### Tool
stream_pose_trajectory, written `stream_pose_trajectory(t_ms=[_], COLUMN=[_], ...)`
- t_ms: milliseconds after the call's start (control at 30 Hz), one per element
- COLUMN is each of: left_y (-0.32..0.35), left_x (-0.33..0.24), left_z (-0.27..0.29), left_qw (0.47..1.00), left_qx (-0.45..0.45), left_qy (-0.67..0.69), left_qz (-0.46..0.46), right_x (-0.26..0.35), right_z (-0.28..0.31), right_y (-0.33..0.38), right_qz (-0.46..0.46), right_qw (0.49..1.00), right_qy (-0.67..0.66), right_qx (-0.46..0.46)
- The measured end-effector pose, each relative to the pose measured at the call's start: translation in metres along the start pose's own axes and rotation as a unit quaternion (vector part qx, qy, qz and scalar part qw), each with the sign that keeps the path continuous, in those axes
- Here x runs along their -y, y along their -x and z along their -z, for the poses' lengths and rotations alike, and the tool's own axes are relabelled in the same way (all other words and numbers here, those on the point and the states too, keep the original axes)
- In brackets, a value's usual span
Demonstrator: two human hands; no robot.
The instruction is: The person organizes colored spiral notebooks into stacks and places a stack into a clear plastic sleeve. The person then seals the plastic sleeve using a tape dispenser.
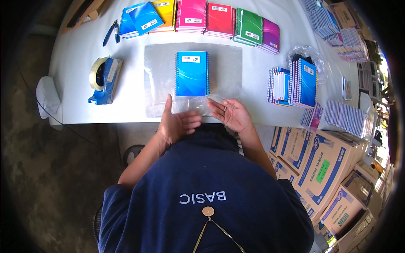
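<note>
A blue spiral notebook (pixel 192 78), perhaps the top one of a stack, lies on a clear plastic sheet (pixel 158 63) in front of me. My left hand (pixel 179 123) is at the table's near edge, thumb up and fingers stretched toward the right, holding nothing. Opposite it, my right hand (pixel 230 114) has its palm turned up and its fingers apart near the sheet's lower edge. Both hands are just below the notebook, apart from it. Whether the right fingertips touch the plastic I cannot tell.
Along the far edge stand stacks of colored notebooks (pixel 219 19). A tape dispenser (pixel 107 80) and pens (pixel 110 33) are on the left. More spiral notebooks (pixel 301 84) stand on the right, beside crumpled clear plastic (pixel 322 57). Cardboard boxes (pixel 327 168) are piled at the lower right.
</note>
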State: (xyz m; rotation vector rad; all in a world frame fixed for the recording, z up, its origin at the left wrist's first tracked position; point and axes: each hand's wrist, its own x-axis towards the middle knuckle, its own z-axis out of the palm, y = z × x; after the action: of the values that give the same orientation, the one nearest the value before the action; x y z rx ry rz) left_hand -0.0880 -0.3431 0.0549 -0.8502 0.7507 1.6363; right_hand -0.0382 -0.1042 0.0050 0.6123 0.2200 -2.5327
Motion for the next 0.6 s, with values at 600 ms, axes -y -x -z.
stream_pose_trajectory(t_ms=[600], left_y=[0.009], left_x=[-0.094], left_z=[0.041], left_qw=[0.791], left_qx=[-0.113], left_qy=[-0.473], left_qz=[-0.371], right_x=[0.063], right_z=[-0.056], right_y=[-0.031], right_qz=[0.142], right_qw=[0.741], right_qy=[0.626], right_qx=[-0.196])
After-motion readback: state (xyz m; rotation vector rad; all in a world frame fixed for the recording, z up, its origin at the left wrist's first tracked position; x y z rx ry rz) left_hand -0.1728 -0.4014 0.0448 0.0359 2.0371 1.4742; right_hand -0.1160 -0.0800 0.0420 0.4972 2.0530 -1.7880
